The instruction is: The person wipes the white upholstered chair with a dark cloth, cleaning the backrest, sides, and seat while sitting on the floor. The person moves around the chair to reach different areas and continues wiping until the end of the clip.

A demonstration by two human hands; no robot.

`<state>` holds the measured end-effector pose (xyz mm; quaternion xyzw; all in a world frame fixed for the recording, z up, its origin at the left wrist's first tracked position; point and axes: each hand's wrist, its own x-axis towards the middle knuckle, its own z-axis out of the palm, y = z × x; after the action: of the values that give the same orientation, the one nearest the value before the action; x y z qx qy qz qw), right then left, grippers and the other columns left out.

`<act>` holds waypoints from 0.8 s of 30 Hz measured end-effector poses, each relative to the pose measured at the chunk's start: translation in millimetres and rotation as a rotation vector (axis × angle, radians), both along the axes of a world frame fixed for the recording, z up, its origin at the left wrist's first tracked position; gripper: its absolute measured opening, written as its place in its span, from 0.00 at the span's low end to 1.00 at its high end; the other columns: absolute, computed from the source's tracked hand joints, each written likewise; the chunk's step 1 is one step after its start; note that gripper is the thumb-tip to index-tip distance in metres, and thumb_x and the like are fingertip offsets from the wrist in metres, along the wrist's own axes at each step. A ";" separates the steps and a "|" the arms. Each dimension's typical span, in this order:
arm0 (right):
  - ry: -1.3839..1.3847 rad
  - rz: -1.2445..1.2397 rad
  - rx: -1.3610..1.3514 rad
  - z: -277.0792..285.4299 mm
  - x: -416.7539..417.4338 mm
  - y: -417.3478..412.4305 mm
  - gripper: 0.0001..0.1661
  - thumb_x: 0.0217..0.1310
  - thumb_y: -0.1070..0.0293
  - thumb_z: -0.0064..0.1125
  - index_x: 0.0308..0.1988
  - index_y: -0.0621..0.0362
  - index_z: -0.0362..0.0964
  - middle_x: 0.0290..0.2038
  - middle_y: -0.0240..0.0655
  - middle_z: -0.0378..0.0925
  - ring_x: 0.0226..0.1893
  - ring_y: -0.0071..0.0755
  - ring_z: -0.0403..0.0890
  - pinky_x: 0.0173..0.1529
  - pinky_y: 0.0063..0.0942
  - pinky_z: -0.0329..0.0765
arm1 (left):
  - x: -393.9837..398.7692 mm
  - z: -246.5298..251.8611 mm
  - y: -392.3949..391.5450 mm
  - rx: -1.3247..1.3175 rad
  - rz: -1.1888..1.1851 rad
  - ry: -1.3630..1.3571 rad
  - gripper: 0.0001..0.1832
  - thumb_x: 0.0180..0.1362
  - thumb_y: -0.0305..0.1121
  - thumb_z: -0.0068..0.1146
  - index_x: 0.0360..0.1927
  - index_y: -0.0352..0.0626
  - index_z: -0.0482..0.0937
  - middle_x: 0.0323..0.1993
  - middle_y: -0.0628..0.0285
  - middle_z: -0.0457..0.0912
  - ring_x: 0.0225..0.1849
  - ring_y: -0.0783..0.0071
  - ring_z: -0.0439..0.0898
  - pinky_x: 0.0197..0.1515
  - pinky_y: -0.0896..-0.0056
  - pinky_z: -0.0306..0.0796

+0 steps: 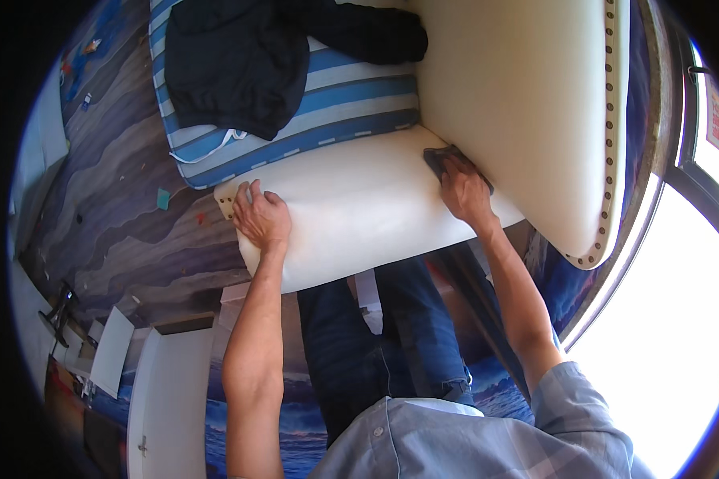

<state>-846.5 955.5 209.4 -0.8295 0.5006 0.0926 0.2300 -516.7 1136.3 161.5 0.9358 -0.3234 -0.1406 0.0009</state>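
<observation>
A cream, leather-like sofa armrest spans the space in front of me. My left hand lies on its left end, fingers spread, holding nothing. Beside those fingers, metal studs show on the armrest's end. At the right, my right hand presses a folded dark cloth or pad onto the armrest, close to where it meets the tall cream backrest. Part of the cloth is hidden beneath my palm and fingers.
A blue-and-white striped seat cushion lies beyond the armrest, with a black garment on it. A studded edge borders the backrest. Small scraps, including a teal piece, dot the patterned floor. An open white door stands lower left; a bright window is right.
</observation>
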 end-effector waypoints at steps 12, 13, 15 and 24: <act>-0.229 -0.162 -0.139 19.1 139.0 141.6 0.25 0.61 0.64 0.56 0.56 0.60 0.76 0.64 0.43 0.72 0.70 0.58 0.62 0.74 0.59 0.52 | 3.3 5.6 -5.2 0.028 -0.083 0.039 0.19 0.61 0.33 0.52 0.55 0.47 0.82 0.60 0.60 0.77 0.61 0.55 0.73 0.61 0.49 0.65; -0.284 -0.144 -0.093 19.7 158.5 150.0 0.25 0.61 0.64 0.55 0.56 0.60 0.77 0.63 0.43 0.72 0.70 0.58 0.62 0.74 0.58 0.52 | 4.0 2.5 -2.6 0.016 -0.082 0.034 0.18 0.61 0.33 0.52 0.55 0.47 0.82 0.60 0.60 0.77 0.60 0.55 0.74 0.60 0.49 0.66; -0.361 -0.083 -0.033 22.3 183.0 163.1 0.24 0.63 0.63 0.54 0.56 0.60 0.77 0.63 0.44 0.72 0.70 0.57 0.63 0.74 0.57 0.52 | 4.5 1.6 -3.8 0.009 -0.081 0.028 0.18 0.61 0.32 0.52 0.54 0.47 0.82 0.60 0.60 0.78 0.59 0.55 0.75 0.60 0.49 0.67; -0.131 -0.173 -0.320 0.2 33.8 75.7 0.21 0.62 0.60 0.57 0.52 0.55 0.81 0.57 0.40 0.79 0.65 0.50 0.70 0.72 0.55 0.58 | 1.8 -2.2 -2.9 -0.009 -0.094 -0.042 0.19 0.60 0.32 0.52 0.54 0.45 0.82 0.58 0.58 0.80 0.59 0.53 0.76 0.62 0.49 0.67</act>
<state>-812.7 1031.2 209.6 -0.8135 0.5623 -0.0623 0.1345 -514.9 1133.5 159.3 0.9223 -0.3675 -0.1195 -0.0081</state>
